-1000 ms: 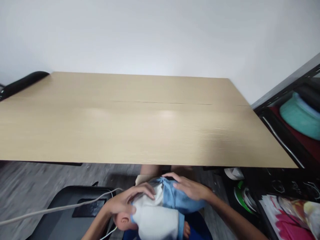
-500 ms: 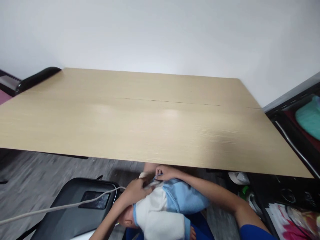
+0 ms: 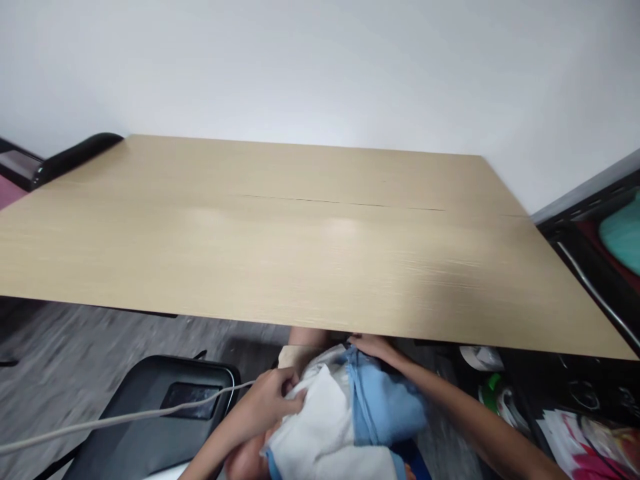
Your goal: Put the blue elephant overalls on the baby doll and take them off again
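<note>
A doll [image 3: 245, 460] lies across my lap, below the front edge of the table. It wears a white top [image 3: 325, 407] with blue trim and light blue pants [image 3: 390, 403]. My left hand [image 3: 273, 397] is closed on the white top near the doll's shoulder, thumb and fingers pinching the cloth. At the pants' upper side, close under the table edge, my right hand [image 3: 373, 345] grips the blue fabric; its fingertips are partly hidden. The doll's head is partly covered by my left forearm and the frame's bottom edge.
A wood-coloured table [image 3: 300, 260] spans the view before a white wall. On the left, a black chair [image 3: 135, 400] holds a phone [image 3: 193, 400], with a pale cable [image 3: 125, 419] running across. To the right stand papers [image 3: 560, 433] and a dark shelf [image 3: 595, 287].
My right hand has moved to the right along the doll's clothing, and the blue fabric now stretches up toward it. My left hand stays on the top; the white cloth has shifted and bunched.
</note>
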Tool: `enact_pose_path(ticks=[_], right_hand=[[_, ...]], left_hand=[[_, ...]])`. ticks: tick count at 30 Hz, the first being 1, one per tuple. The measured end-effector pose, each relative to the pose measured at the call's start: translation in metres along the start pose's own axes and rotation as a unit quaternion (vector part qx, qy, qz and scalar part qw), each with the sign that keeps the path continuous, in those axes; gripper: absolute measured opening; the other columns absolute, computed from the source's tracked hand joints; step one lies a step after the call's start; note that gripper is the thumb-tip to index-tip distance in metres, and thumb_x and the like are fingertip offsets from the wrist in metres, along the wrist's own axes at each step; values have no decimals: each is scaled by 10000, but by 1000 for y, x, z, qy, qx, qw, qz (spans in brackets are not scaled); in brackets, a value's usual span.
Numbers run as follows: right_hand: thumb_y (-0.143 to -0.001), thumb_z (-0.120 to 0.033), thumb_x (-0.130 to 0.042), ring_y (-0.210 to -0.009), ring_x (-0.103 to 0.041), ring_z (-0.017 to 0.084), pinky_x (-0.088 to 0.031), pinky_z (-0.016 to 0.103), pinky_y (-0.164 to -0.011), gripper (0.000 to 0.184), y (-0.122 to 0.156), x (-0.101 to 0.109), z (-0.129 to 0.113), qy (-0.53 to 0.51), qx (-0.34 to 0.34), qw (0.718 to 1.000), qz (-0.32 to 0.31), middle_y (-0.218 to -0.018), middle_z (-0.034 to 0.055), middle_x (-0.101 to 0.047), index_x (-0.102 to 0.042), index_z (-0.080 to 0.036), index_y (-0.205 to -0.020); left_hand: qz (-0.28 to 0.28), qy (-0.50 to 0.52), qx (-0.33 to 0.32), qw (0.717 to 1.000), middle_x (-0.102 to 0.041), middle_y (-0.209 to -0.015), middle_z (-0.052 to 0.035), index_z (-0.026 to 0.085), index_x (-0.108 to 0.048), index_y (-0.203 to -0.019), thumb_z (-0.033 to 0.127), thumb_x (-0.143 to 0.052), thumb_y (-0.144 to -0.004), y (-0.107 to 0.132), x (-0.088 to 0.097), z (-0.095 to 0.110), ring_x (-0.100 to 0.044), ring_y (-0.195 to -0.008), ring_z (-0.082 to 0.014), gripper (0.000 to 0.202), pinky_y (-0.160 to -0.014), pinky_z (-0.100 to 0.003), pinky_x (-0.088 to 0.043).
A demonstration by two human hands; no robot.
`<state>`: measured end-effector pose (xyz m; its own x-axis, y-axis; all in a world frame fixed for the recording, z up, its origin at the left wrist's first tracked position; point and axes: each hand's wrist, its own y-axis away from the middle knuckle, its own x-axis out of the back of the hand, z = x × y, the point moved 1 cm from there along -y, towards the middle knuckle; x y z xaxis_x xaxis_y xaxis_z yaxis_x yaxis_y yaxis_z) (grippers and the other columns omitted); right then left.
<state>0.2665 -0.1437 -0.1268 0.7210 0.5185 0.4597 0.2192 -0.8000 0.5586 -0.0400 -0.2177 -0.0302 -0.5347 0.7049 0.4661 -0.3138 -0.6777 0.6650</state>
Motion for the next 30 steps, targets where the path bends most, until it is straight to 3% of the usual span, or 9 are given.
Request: enact_pose_path(ticks=[4, 10, 15, 25, 30], right_hand=[[-886, -188, -799, -833, -683, 262, -511, 374, -846, 369, 28, 13, 26, -11, -36, 996, 77, -710, 30, -675, -527, -272, -651], [-775, -263, -842, -748, -656, 242, -466, 358, -760, 391, 50, 16, 57, -31, -61, 986, 155, -677, -3, -620, -476, -289, -638], [-770, -361, -799, -705, -615, 222, -441, 354, -722, 350, 57, 9, 71, -46, -67, 981, 176, -643, -27, -582, -477, -296, -650], [-766, -521, -797, -677, -560, 207, -411, 342, -673, 459, 66, 1, 88, -43, -92, 976, 194, -615, -23, -547, -415, -303, -635], [-801, -638, -753, -688, -624, 240, -505, 363, -677, 478, 80, -7, 96, -35, -94, 971, 218, -620, 4, -592, -441, -311, -646]], left_hand=[[-5, 17, 11, 1000, -498, -828, 0, 252, -561, -858, 661, -592, -804, -4, -3, -2, -472, -858, -207, 413, -799, -375, -311], [-5, 19, 13, 1000, -543, -877, -19, 237, -603, -905, 665, -599, -809, -12, -9, -2, -512, -898, -221, 439, -812, -378, -323], [-1, 19, 16, 1000, -585, -893, -36, 231, -619, -909, 651, -625, -824, -13, -11, -5, -533, -913, -229, 428, -824, -380, -347], [3, 38, 27, 999, -574, -886, -33, 228, -621, -895, 668, -624, -797, -14, -14, -7, -516, -903, -223, 451, -812, -369, -342], [3, 46, 35, 998, -565, -890, -30, 235, -604, -881, 681, -620, -791, -14, -15, -7, -506, -910, -222, 456, -814, -369, -340]])
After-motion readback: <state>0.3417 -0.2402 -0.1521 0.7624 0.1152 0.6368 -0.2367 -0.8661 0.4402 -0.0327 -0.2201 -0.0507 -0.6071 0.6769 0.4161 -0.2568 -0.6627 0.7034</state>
